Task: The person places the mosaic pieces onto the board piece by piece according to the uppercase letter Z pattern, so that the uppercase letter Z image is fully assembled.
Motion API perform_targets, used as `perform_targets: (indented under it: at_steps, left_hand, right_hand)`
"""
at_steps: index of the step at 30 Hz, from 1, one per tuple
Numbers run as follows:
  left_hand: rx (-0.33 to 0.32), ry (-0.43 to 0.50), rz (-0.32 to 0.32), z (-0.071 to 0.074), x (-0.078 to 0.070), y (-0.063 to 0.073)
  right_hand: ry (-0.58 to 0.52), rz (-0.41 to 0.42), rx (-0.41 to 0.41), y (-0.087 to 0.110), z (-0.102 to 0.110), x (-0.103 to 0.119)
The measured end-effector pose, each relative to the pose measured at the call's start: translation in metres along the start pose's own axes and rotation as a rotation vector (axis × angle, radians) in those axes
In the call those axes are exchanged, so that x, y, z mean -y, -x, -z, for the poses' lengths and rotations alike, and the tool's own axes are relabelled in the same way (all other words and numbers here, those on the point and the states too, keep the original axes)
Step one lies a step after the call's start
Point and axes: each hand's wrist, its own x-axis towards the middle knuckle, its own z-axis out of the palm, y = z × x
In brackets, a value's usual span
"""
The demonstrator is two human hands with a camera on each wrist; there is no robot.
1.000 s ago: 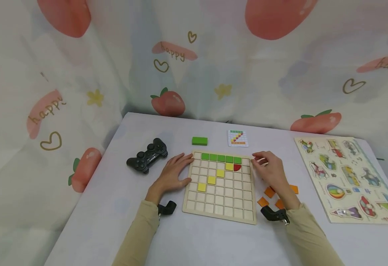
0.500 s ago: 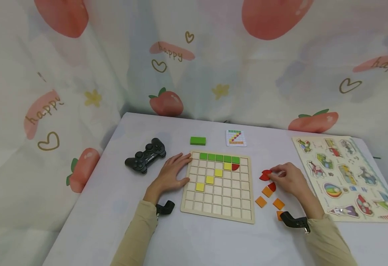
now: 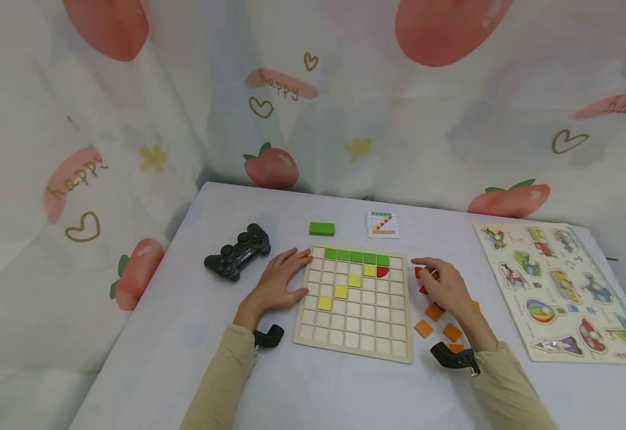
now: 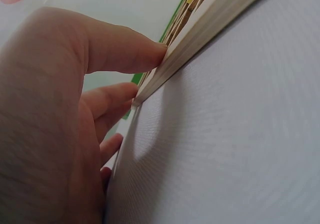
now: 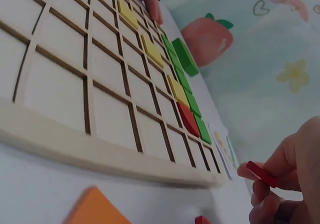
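Red is the small piece point(image 5: 261, 174) which the right hand point(image 3: 443, 288) pinches between thumb and fingers, seen best at the lower right of the right wrist view; in the head view this hand is just beside the right edge of the pale wooden grid board point(image 3: 352, 338), which lies flat at the lower middle of the frame; the left hand point(image 3: 277, 283) has its fingers extended and spread, and it grips nothing, only the thumb and fingertips touch the left edge of the board; in the upper row of the board stand five green tiles point(image 3: 356, 256); below them four yellow tiles point(image 3: 341, 292) go in a diagonal, from upper right to lower left, and one red curved tile point(image 3: 382, 272) sits at the right side of the highest yellow one, under the last green; several orange tiles point(image 3: 423, 328) lie on the white cloth point(image 3: 157, 358) below the right hand, partly hidden by its wrist; above the board are a green block point(image 3: 321, 229) and, to its right, a small card point(image 3: 383, 224) printed with a coloured pattern; a black game controller point(image 3: 237, 252) lies left of the board, near the left hand; a picture puzzle point(image 3: 548, 329) is at the right of the frame.
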Motion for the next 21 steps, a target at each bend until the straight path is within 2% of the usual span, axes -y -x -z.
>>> perform_targets:
  at_steps: [12, 21]
  left_hand:
    - [0.007, -0.005, -0.002, 0.002, -0.002, -0.002]
    - [0.007, 0.014, 0.005, 0.003, -0.002, -0.002]
  right_hand:
    - [-0.163, -0.03, 0.045, -0.003, -0.04, 0.035]
    - [-0.122, -0.11, 0.005, -0.002, -0.064, 0.051]
